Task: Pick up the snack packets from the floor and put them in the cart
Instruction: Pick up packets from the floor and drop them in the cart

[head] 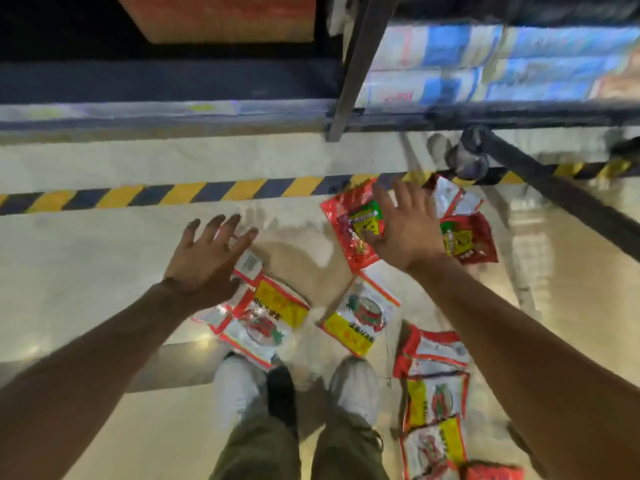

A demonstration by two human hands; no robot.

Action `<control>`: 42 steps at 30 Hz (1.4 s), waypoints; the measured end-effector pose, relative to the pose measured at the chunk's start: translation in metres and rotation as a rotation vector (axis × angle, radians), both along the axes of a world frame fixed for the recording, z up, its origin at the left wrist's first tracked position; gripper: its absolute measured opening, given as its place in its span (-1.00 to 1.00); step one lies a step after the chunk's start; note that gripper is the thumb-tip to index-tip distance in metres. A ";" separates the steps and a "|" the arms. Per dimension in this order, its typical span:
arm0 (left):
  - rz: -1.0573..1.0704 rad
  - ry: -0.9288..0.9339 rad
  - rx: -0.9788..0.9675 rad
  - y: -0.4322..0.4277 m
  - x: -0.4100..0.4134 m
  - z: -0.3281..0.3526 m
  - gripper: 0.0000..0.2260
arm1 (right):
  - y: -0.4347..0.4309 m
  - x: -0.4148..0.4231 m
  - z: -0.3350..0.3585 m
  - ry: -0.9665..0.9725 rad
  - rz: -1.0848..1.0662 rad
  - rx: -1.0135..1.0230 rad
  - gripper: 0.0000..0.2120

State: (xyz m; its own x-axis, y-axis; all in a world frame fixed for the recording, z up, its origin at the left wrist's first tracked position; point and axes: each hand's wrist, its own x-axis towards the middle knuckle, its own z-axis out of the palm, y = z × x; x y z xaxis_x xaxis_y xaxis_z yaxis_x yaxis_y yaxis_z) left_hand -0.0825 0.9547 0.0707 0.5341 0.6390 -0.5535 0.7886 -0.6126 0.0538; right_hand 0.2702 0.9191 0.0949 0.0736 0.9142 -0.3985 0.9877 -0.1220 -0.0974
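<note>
Only the cart's dark frame [554,199] shows, off right. Snack packets [360,320] lie scattered on the floor [104,254]. Left hand [207,261] and right hand [408,233] both spread-fingered, the right over a red packet [348,233]

olive trousers [259,452], white shoes [235,386], bare forearms [86,368]

One head-worn wide-angle view: you look steeply down at the floor [86,254], close, your own shoes [353,386] at bottom centre, shelving [360,64] along the top edge.
</note>
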 end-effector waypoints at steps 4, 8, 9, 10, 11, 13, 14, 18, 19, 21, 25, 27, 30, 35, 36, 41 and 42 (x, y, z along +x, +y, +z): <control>-0.096 0.092 -0.030 0.005 -0.005 -0.081 0.00 | 0.002 0.008 -0.081 -0.031 0.033 0.000 -0.19; -0.127 0.133 -0.037 0.012 -0.012 -0.121 -0.12 | 0.002 0.013 -0.127 -0.001 -0.006 -0.036 -0.16; -0.111 0.117 -0.055 0.013 -0.014 -0.126 -0.17 | 0.002 0.014 -0.134 0.016 -0.023 -0.057 -0.14; -0.101 0.100 -0.077 0.016 -0.015 -0.128 -0.21 | 0.002 0.015 -0.139 0.034 -0.043 -0.082 -0.12; -0.101 0.093 -0.103 0.018 -0.017 -0.128 -0.23 | 0.002 0.015 -0.145 0.061 -0.069 -0.107 -0.08; -0.104 0.082 -0.133 0.026 -0.021 -0.130 -0.38 | 0.002 0.014 -0.152 0.153 -0.150 -0.137 0.02; -0.085 0.046 -0.122 0.031 -0.021 -0.127 -0.49 | 0.003 0.014 -0.154 0.216 -0.213 -0.137 0.07; 0.049 -0.058 -0.219 0.050 -0.016 -0.107 -0.55 | 0.009 0.015 -0.151 0.411 -0.440 -0.102 0.06; 0.095 -0.067 -0.258 0.054 -0.014 -0.101 -0.56 | 0.011 0.016 -0.149 0.426 -0.481 -0.102 0.04; 0.233 -0.099 -0.356 0.061 -0.015 -0.092 -0.53 | 0.014 0.019 -0.145 0.464 -0.579 -0.111 -0.02; 0.602 -0.268 -0.403 0.070 -0.026 -0.084 -0.61 | 0.021 0.026 -0.136 0.536 -0.710 -0.160 -0.07; 0.877 -0.409 -0.386 0.072 -0.021 -0.076 -0.74 | 0.022 0.027 -0.127 0.585 -0.751 -0.189 -0.03; 1.035 -0.650 -0.382 0.068 -0.014 -0.050 -0.68 | 0.023 0.026 -0.107 0.732 -0.790 -0.215 0.08; 1.239 -0.969 -0.522 0.062 0.013 0.039 -0.74 | 0.031 0.025 -0.030 0.946 -0.737 -0.205 -0.15; 1.262 -0.992 -0.533 0.060 0.019 0.063 -0.74 | 0.034 0.025 -0.009 0.968 -0.729 -0.186 -0.16; 1.321 -1.035 -0.484 0.058 0.043 0.211 -0.84 | 0.055 0.022 0.141 1.081 -0.734 -0.041 -0.14; 1.320 -1.041 -0.478 0.060 0.044 0.245 -0.83 | 0.059 0.022 0.172 1.091 -0.709 -0.020 -0.14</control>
State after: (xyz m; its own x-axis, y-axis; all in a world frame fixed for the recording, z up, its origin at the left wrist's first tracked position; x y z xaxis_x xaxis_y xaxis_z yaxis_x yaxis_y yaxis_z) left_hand -0.0380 1.0143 0.3153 0.0592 0.7974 -0.6005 0.2240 0.5756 0.7865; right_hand 0.2923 0.9782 0.2664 0.1668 0.8032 -0.5719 0.1213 -0.5923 -0.7965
